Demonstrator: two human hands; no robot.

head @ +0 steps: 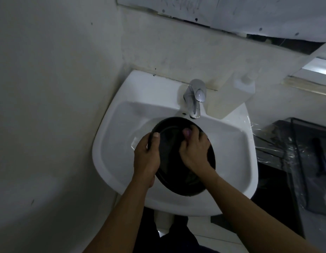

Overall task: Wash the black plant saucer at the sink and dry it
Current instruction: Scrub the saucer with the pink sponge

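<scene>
1. Holding the black plant saucer (169,154) tilted over the basin of a white sink (140,83), a person works at it with both bare hands, its far edge just below the spout of a chrome tap (195,99).
2. The left hand (147,154) grips the saucer's left rim, with the thumb hooked over onto the inner face and the fingers wrapped out of sight beneath.
3. The right hand (195,150) lies on the inner face towards the far right edge. Its fingers are curled and appear to hook over the rim there, while a pinkish tip, probably the thumb, presses the dark surface. Whether it holds a cloth or sponge cannot be told.
4. Whether water is running from the tap cannot be made out in the dim light.
5. The saucer looks like thin moulded plastic, so it is likely light and stiff enough to carry by its edge. It would flex a little under a hard squeeze and turn slippery once wet or soapy.
6. The raised rim seems the safest hold, taken on opposite sides with a thumb inside and fingers below, since the smooth flat base gives little to grip.
7. A pale, box-like container (231,95) stands on the sink's right rear corner.
</scene>
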